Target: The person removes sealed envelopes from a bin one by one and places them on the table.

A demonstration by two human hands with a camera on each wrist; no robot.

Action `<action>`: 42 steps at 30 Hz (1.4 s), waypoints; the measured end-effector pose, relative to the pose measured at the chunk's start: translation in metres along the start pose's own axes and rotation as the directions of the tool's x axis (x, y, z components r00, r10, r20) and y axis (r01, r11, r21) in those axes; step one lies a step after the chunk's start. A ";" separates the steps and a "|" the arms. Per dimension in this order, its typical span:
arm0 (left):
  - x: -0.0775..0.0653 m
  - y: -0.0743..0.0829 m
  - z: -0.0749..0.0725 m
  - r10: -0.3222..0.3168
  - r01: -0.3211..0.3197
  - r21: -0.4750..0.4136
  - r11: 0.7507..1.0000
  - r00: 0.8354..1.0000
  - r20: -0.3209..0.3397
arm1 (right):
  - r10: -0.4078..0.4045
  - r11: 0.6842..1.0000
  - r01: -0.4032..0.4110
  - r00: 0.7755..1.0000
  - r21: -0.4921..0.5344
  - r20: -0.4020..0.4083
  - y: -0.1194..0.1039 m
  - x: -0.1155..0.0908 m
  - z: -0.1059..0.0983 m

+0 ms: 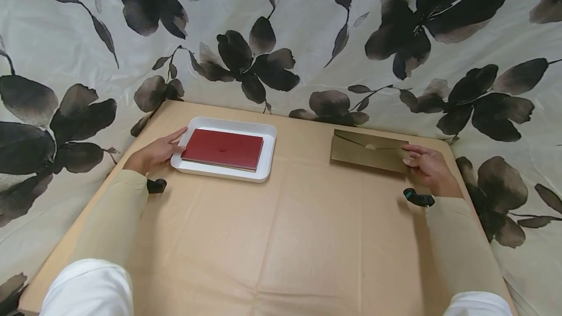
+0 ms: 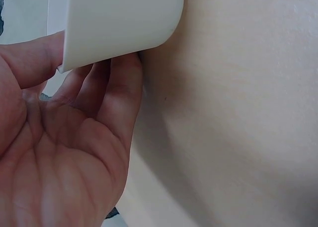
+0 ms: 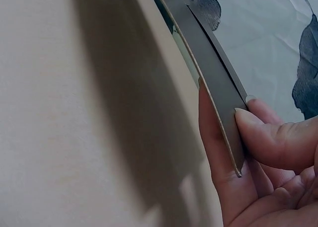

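Note:
At the back left of the table, a white tray (image 1: pixel 271 143) bears a small stack of red envelopes (image 1: pixel 221 149). My left hand (image 1: pixel 157 152) grips the tray's left end; in the left wrist view the thumb lies over the rim of the tray (image 2: pixel 124 23) and the fingers curl beneath it. On the right, a brown envelope (image 1: pixel 366 150) with its flap side up is pinched at its right end by my right hand (image 1: pixel 428 167). The right wrist view has the thumb on top of the envelope (image 3: pixel 213 73) and fingers below, with a shadow on the table beneath.
A tan cover lies over the table (image 1: pixel 307 238), with creases running through it. Behind and beside it hangs a pale curtain (image 1: pixel 316 28) with dark flowers. The table's back edge runs just behind the tray and the envelope.

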State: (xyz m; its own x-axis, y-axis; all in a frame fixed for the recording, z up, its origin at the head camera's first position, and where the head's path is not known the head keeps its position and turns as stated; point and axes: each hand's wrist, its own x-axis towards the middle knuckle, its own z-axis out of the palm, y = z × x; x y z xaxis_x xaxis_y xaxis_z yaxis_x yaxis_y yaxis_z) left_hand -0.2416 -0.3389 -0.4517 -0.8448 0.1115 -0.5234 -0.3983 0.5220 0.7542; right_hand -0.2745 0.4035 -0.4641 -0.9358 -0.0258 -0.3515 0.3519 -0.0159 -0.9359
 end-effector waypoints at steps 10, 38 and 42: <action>0.003 -0.003 0.004 0.012 -0.012 -0.025 1.000 1.000 0.015 | 0.026 1.000 -0.026 1.000 0.008 -0.001 -0.002 -0.004 -0.011; 0.002 -0.003 0.001 0.016 -0.015 -0.030 0.999 1.000 0.007 | 0.048 0.998 -0.049 0.999 -0.042 -0.025 -0.011 0.000 -0.024; 0.001 -0.005 0.001 0.018 -0.018 -0.037 0.999 1.000 0.004 | 0.043 0.998 -0.044 0.999 -0.042 -0.005 -0.012 0.001 -0.027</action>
State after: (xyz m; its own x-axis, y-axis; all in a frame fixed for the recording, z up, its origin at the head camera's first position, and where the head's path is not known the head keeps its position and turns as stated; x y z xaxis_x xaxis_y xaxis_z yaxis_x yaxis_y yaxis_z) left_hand -0.2403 -0.3403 -0.4565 -0.8504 0.1239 -0.5113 -0.3962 0.4887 0.7773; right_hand -0.2804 0.4305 -0.4537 -0.9198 -0.0211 -0.3919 0.3913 0.0274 -0.9199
